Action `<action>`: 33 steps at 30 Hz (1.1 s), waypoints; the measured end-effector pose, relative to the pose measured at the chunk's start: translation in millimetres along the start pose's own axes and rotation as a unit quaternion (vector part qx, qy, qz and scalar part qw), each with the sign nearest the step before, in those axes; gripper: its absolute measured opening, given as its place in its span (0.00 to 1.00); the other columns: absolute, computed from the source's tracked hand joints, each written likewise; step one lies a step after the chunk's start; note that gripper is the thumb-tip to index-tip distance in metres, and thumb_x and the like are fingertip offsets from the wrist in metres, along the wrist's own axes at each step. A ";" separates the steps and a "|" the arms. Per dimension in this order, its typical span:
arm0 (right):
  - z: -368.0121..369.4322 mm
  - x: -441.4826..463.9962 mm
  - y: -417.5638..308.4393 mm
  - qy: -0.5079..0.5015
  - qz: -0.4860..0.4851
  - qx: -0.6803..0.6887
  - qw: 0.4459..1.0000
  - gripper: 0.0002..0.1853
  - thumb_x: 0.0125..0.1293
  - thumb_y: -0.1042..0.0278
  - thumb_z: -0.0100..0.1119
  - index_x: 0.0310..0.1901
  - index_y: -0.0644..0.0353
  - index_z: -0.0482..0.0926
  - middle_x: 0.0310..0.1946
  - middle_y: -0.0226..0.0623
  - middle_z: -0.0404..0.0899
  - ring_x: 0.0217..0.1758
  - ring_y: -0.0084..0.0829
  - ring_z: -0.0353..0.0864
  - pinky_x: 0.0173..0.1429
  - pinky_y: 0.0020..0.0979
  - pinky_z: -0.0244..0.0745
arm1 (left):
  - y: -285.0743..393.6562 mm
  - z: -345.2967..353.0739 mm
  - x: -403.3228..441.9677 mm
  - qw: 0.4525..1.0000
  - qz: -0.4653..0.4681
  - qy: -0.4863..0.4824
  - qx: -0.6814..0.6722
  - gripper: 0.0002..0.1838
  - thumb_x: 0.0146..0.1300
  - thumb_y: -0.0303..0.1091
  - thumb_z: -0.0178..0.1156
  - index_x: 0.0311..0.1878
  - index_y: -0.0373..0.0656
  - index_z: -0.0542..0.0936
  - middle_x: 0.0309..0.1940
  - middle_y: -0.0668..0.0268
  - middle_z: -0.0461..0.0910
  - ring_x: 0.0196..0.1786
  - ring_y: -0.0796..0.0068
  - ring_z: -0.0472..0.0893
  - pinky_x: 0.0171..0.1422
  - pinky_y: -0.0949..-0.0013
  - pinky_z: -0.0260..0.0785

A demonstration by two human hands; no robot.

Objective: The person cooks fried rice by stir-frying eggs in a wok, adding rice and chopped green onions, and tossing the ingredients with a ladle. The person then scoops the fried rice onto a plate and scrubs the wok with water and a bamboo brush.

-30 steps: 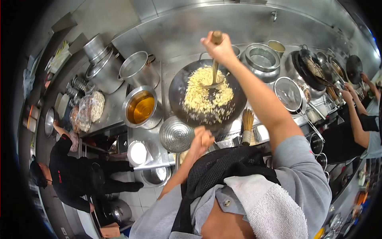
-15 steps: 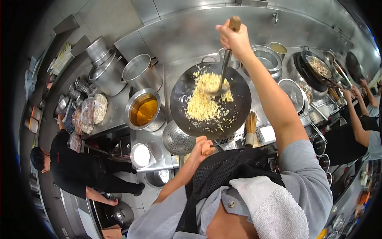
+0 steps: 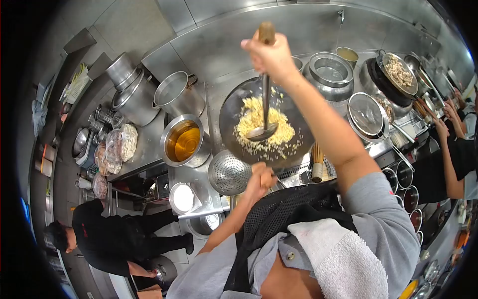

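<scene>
- Right hand [image 3: 273,59]: fist closed round the wooden-topped handle of a steel ladle [image 3: 264,132], handle upright.
- Ladle's bowl sits over the yellow fried rice [image 3: 282,128], heaped mid-wok with loose grains scattered nearer me; contact hard to judge.
- Left hand [image 3: 262,180]: fingers curled tight on the near edge of the dark wok [image 3: 229,115]; the exact handhold is hidden.
- In the way: my right forearm crosses above the wok's right rim; a perforated skimmer [image 3: 229,172] crowds its near left side, close to my left hand.
- Bamboo brush [image 3: 317,163] just beside the wok's near right edge, by my right elbow.
- Left of the wok: steel pot of amber oil [image 3: 184,144], taller stockpot [image 3: 185,99] behind, round white-topped container [image 3: 181,198] nearer me.
- Right, past the forearm: pot of clear liquid [image 3: 331,69], mesh strainer [image 3: 366,113], then a pan of pale cut food [image 3: 400,74].
- Farther left: plastic bags of food [image 3: 113,149]; co-worker in black [image 3: 107,239] bent over a lidded pot.
- Far right: other people's arms at the line.
- Lettering: small red marking [image 3: 83,230] on the co-worker's shirt, too small to read; red speck on my right sleeve.
</scene>
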State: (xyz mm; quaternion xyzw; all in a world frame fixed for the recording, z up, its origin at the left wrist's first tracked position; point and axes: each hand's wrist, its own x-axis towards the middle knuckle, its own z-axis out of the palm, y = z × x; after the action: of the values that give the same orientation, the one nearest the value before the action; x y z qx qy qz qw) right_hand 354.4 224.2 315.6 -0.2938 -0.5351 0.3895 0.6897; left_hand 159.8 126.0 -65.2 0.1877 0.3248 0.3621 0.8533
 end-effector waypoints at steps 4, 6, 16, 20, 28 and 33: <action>-10.6 -6.3 99.9 0.083 -0.051 -0.001 0.995 0.15 0.66 0.71 0.64 0.25 0.54 0.68 0.15 0.25 0.68 0.13 0.18 0.66 0.17 0.25 0.61 | 17.9 22.0 20.6 0.992 0.018 -0.092 -0.089 0.07 0.68 0.37 0.57 0.41 0.46 0.74 0.36 0.61 0.79 0.33 0.63 0.80 0.36 0.61 0.78; -37.2 13.0 73.4 0.040 -0.046 -0.004 0.998 0.16 0.67 0.73 0.62 0.25 0.53 0.66 0.14 0.23 0.65 0.13 0.16 0.63 0.17 0.24 0.59 | -13.4 3.9 -7.5 0.994 -0.019 -0.064 -0.088 0.07 0.68 0.38 0.56 0.41 0.46 0.74 0.34 0.61 0.79 0.32 0.64 0.79 0.36 0.62 0.77; -33.8 7.6 100.0 0.043 -0.080 -0.152 0.984 0.11 0.64 0.67 0.66 0.27 0.58 0.76 0.15 0.24 0.70 0.14 0.19 0.67 0.19 0.26 0.63 | 23.0 54.6 18.4 0.995 0.041 0.028 -0.090 0.03 0.64 0.29 0.58 0.36 0.48 0.74 0.31 0.63 0.79 0.28 0.65 0.79 0.31 0.60 0.77; -55.6 19.2 19.6 0.028 -0.019 -0.062 0.997 0.14 0.64 0.70 0.66 0.25 0.56 0.70 0.15 0.24 0.70 0.13 0.18 0.65 0.18 0.25 0.60 | -28.2 1.7 -27.0 0.995 0.005 0.004 -0.096 0.03 0.66 0.30 0.57 0.40 0.50 0.74 0.31 0.63 0.79 0.29 0.66 0.79 0.31 0.60 0.77; -40.1 19.7 110.1 0.089 -0.097 -0.175 0.976 0.15 0.66 0.71 0.64 0.22 0.57 0.70 0.14 0.26 0.71 0.14 0.17 0.67 0.18 0.25 0.58 | 31.5 41.7 25.2 0.996 0.002 0.042 -0.076 0.05 0.65 0.36 0.60 0.38 0.48 0.76 0.30 0.63 0.79 0.28 0.62 0.79 0.28 0.59 0.78; -32.6 20.6 18.5 0.044 -0.045 -0.029 0.998 0.14 0.66 0.73 0.63 0.25 0.56 0.69 0.13 0.23 0.64 0.12 0.16 0.59 0.16 0.25 0.54 | -5.9 -11.7 -23.7 0.996 -0.043 -0.039 -0.063 0.10 0.68 0.35 0.58 0.50 0.47 0.73 0.34 0.63 0.79 0.27 0.61 0.80 0.24 0.65 0.76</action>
State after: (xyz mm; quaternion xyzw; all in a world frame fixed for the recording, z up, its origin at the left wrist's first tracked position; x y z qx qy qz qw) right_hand 384.4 251.8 302.6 -0.3058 -0.5283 0.3287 0.7206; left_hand 142.1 105.5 -66.9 0.1335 0.2756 0.3373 0.8902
